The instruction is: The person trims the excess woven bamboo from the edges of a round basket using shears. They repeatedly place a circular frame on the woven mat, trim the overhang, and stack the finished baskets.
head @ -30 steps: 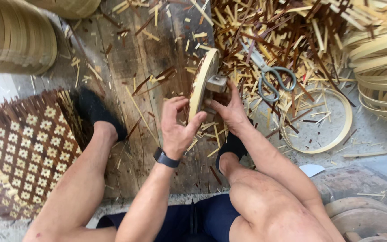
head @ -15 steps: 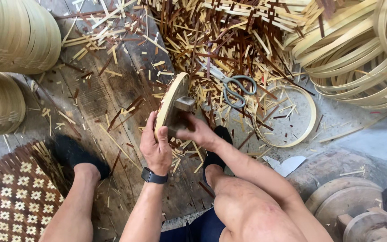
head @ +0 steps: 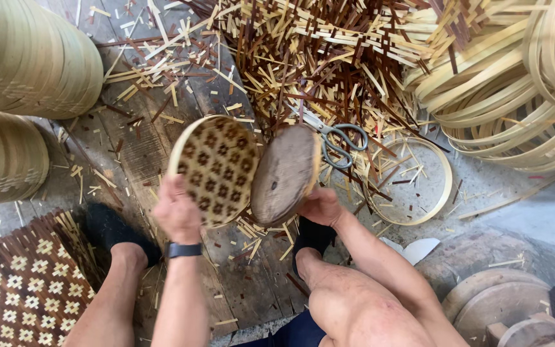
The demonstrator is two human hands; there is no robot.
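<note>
My left hand (head: 178, 212) grips the lower edge of a round woven bamboo tray (head: 216, 167) with a dark flower pattern, tilted up so its inside faces me. My right hand (head: 319, 204) holds a round wooden disc mould (head: 285, 173) by its lower rim, right beside the tray and overlapping its right edge. A dark watch sits on my left wrist. Both of my feet in black socks rest on the wooden boards below.
Scissors (head: 335, 138) lie on a heap of bamboo strip offcuts (head: 329, 58). A loose bamboo ring (head: 419, 183) lies right of them. Stacked hoops (head: 515, 83) fill the upper right, stacked baskets (head: 20, 64) the upper left, a woven mat (head: 20, 289) the lower left, wooden discs (head: 502, 308) the lower right.
The tray and wooden disc were pressed together edge-on; now they are apart and turned flat towards me, tray in the left hand, disc in the right. The view has shifted.
</note>
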